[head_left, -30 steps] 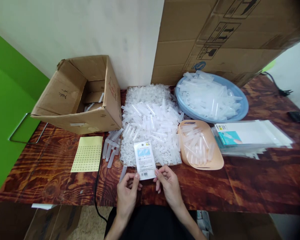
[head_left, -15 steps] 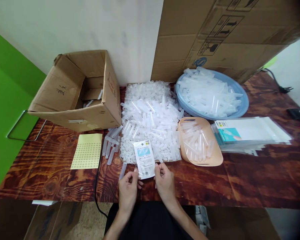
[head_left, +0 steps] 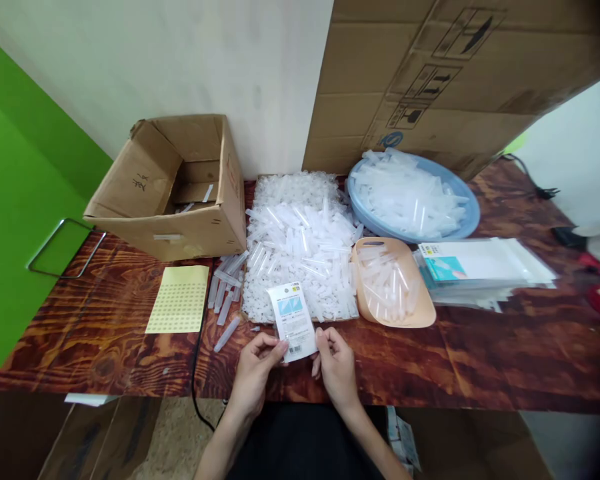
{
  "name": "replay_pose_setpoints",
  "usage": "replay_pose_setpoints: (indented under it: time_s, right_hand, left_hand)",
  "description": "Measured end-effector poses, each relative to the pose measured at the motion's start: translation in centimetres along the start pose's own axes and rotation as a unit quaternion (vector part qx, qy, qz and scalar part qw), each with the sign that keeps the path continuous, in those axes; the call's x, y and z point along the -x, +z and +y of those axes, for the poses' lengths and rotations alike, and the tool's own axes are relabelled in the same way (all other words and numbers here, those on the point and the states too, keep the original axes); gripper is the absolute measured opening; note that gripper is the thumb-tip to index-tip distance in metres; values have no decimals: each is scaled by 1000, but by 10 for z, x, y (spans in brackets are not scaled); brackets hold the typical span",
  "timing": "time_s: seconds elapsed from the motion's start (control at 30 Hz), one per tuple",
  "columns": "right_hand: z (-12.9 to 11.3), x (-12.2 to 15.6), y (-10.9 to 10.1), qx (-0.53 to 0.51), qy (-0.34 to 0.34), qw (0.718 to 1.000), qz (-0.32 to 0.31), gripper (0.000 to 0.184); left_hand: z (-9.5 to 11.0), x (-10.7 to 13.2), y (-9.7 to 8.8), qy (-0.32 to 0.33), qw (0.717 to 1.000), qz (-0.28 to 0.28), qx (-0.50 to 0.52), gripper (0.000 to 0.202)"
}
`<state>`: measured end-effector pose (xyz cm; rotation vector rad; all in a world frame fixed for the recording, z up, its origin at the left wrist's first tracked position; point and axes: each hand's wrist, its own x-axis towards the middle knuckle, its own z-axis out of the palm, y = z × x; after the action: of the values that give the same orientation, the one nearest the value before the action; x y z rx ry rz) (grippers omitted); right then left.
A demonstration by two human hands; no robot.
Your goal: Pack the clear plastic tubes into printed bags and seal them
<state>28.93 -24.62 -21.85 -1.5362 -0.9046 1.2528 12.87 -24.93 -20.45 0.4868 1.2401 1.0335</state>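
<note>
A small flat printed packet point(head_left: 293, 320) with blue pictures and a barcode is held between my two hands, tilted, its top over the near edge of the pile of clear plastic tubes point(head_left: 300, 247). My left hand point(head_left: 255, 373) pinches its lower left edge between thumb and fingers. On the lower right edge, the thumb and fingers of my right hand point(head_left: 336, 370) are closed. Whether anything is inside the packet I cannot make out. One loose tube point(head_left: 227, 333) lies on the table just up and left of my left hand.
Left stand an open cardboard box point(head_left: 195, 233) and a yellow sticker sheet point(head_left: 177, 300). To the right are a peach basket point(head_left: 427, 313) and a blue basin point(head_left: 473, 217), both holding tubes, and stacked flat packets point(head_left: 490, 260). A black cable point(head_left: 195, 373) hangs over the front edge.
The view has shifted slightly. The loose tube by my left hand now lies further left and turned. My left hand has moved its grip on the packet, which leans a little more.
</note>
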Motion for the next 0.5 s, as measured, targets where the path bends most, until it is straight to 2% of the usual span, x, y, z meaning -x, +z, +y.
replay_pose_setpoints:
  time_s: [0.1, 0.2, 0.27, 0.4, 0.5]
  right_hand:
    - [-2, 2, -8, -109, 41, 993, -28, 40]
    - [-8, 4, -12, -161, 72, 976, -127, 39]
    - [-13, 6, -12, -172, 84, 967, -166, 40]
    - [-21, 5, -8, -216, 107, 957, -163, 44]
    - [-27, -2, -12, -225, 98, 961, -128, 43]
  left_hand:
    - [2, 6, -6, -6, 998, -42, 35, 28]
    - [3, 11, -11, -20, 995, -68, 64, 31]
    - [4, 12, -13, -37, 992, -85, 87, 32]
    - [4, 12, -8, -65, 985, -107, 118, 34]
    - [5, 11, 4, -45, 989, -108, 88, 35]
